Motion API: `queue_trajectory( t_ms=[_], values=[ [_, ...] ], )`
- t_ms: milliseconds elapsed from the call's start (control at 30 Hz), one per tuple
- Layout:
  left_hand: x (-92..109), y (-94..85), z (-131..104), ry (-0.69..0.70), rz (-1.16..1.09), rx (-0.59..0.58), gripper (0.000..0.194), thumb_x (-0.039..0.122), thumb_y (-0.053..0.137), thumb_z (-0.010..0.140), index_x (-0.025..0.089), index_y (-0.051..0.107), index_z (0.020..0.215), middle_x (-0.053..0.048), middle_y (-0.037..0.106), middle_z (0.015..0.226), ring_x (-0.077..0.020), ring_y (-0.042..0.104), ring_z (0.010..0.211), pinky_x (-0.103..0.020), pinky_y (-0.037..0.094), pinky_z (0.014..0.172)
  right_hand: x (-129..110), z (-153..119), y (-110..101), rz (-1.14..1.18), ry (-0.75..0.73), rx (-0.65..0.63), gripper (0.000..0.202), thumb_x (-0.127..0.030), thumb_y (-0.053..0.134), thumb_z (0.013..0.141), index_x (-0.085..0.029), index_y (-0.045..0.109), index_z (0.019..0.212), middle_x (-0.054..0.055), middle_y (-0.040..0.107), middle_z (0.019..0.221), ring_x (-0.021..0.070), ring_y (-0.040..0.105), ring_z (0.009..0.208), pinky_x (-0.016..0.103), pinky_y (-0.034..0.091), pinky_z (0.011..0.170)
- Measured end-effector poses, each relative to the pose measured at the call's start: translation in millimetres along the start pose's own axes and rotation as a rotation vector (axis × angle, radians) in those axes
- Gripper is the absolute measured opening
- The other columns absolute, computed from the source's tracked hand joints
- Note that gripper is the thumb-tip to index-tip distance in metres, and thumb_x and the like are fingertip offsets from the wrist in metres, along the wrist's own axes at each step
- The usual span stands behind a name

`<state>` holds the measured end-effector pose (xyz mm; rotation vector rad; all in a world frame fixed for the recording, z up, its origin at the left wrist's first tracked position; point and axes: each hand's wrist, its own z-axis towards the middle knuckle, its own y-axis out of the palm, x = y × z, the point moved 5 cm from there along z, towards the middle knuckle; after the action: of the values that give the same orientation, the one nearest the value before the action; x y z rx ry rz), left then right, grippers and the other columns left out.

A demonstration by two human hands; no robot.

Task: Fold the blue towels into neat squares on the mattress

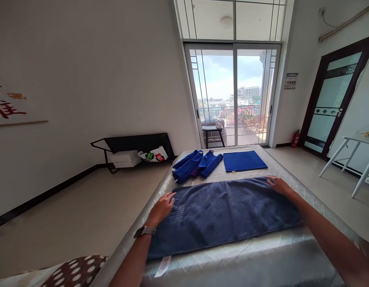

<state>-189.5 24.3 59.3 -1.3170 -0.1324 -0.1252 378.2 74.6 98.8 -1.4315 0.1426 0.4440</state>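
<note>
A dark blue towel (223, 211) is spread across the mattress in front of me, with a ribbed band near its left end and a few soft creases. A white tag sticks out at its near left corner. My left hand (162, 208), with a watch on the wrist, rests at the towel's far left corner, fingers stretched out. At the far right corner lies my right hand (278, 185), its fingers extended over the edge of the cloth. Beyond the towel are a flat, folded bright blue cloth (244, 160) and some loosely bunched blue cloths (196, 164).
The quilted mattress (232, 255) has its sides near both arms. A black bench (136, 141) with white boxes (124, 158) stands by the left wall. A stool (212, 133) is near the sliding glass door. At right are a white table (359, 139) and a fire extinguisher (295, 138).
</note>
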Motion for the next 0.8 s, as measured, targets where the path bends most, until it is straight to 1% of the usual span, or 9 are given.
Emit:
queue_trajectory(
  t_ms=[67, 133, 233, 300, 400, 500, 600, 700, 800],
  values=[
    [-0.1, 15.6, 17.2, -0.019, 0.025, -0.003, 0.051, 0.029, 0.035, 0.096, 0.014, 0.063, 0.135, -0.011, 0.063, 0.142, -0.0236, 0.056, 0.134, -0.039, 0.038, 0.119, 4.3, 19.8, 16.9, -0.020, 0.027, -0.010, 0.047, -0.027, 0.040, 0.100, -0.015, 0.061, 0.140, 0.014, 0.054, 0.151, 0.0238, 0.050, 0.140, 0.038, 0.036, 0.118],
    [-1.3, 31.4, 26.1, -0.036, 0.042, -0.029, 0.052, 0.032, 0.035, 0.097, 0.014, 0.060, 0.139, -0.013, 0.060, 0.146, -0.0238, 0.054, 0.137, -0.038, 0.036, 0.119, 14.7, 30.1, 34.9, -0.065, 0.059, -0.036, 0.049, -0.032, 0.038, 0.102, -0.017, 0.058, 0.144, 0.013, 0.050, 0.155, 0.0244, 0.044, 0.144, 0.040, 0.033, 0.120],
    [-4.7, 50.0, 29.3, -0.069, 0.059, -0.069, 0.053, 0.034, 0.033, 0.099, 0.014, 0.055, 0.143, -0.014, 0.054, 0.152, -0.0248, 0.048, 0.142, -0.039, 0.035, 0.120, 34.5, 32.7, 57.6, -0.168, 0.105, -0.065, 0.054, -0.040, 0.033, 0.103, -0.022, 0.049, 0.152, 0.008, 0.043, 0.160, 0.0249, 0.034, 0.150, 0.044, 0.028, 0.123],
    [-6.9, 56.4, 28.2, -0.083, 0.066, -0.080, 0.053, 0.035, 0.032, 0.100, 0.016, 0.053, 0.144, -0.014, 0.049, 0.156, -0.0252, 0.046, 0.144, -0.040, 0.034, 0.120, 45.3, 30.9, 65.9, -0.222, 0.133, -0.067, 0.057, -0.043, 0.029, 0.104, -0.023, 0.042, 0.156, 0.007, 0.038, 0.163, 0.0246, 0.029, 0.152, 0.046, 0.025, 0.124],
    [-8.0, 57.1, 26.1, -0.089, 0.074, -0.089, 0.051, 0.039, 0.032, 0.100, 0.019, 0.053, 0.143, -0.012, 0.043, 0.160, -0.0259, 0.047, 0.143, -0.042, 0.033, 0.120, 54.2, 28.5, 68.4, -0.263, 0.160, -0.087, 0.061, -0.046, 0.024, 0.104, -0.023, 0.037, 0.158, 0.007, 0.034, 0.165, 0.0239, 0.026, 0.153, 0.048, 0.024, 0.124],
    [-5.2, 52.0, 25.4, -0.088, 0.093, -0.095, 0.049, 0.040, 0.032, 0.101, 0.021, 0.055, 0.140, -0.012, 0.046, 0.159, -0.0262, 0.045, 0.144, -0.045, 0.031, 0.120, 57.9, 26.9, 64.0, -0.289, 0.164, -0.111, 0.062, -0.047, 0.021, 0.104, -0.023, 0.033, 0.160, 0.008, 0.031, 0.166, 0.0242, 0.024, 0.154, 0.051, 0.026, 0.123],
    [2.4, 48.1, 25.3, -0.066, 0.116, -0.095, 0.048, 0.037, 0.032, 0.101, 0.020, 0.055, 0.140, -0.012, 0.049, 0.157, -0.0257, 0.042, 0.146, -0.045, 0.027, 0.123, 59.9, 24.1, 59.6, -0.317, 0.161, -0.124, 0.061, -0.046, 0.020, 0.104, -0.025, 0.032, 0.160, 0.008, 0.031, 0.166, 0.0248, 0.024, 0.154, 0.053, 0.027, 0.122],
    [11.0, 49.7, 24.1, -0.058, 0.114, -0.115, 0.053, 0.040, 0.030, 0.102, 0.019, 0.049, 0.147, -0.012, 0.046, 0.158, -0.0255, 0.038, 0.149, -0.045, 0.024, 0.124, 60.2, 21.3, 57.0, -0.344, 0.180, -0.143, 0.061, -0.045, 0.020, 0.105, -0.025, 0.030, 0.161, 0.008, 0.029, 0.167, 0.0251, 0.023, 0.154, 0.053, 0.027, 0.122],
    [17.0, 54.1, 22.6, -0.067, 0.112, -0.139, 0.058, 0.045, 0.028, 0.103, 0.020, 0.042, 0.154, -0.012, 0.041, 0.162, -0.0262, 0.034, 0.151, -0.045, 0.024, 0.124, 56.4, 20.8, 53.1, -0.378, 0.213, -0.172, 0.059, -0.042, 0.020, 0.105, -0.026, 0.028, 0.161, 0.008, 0.029, 0.167, 0.0251, 0.024, 0.154, 0.054, 0.027, 0.121]
  ],
)
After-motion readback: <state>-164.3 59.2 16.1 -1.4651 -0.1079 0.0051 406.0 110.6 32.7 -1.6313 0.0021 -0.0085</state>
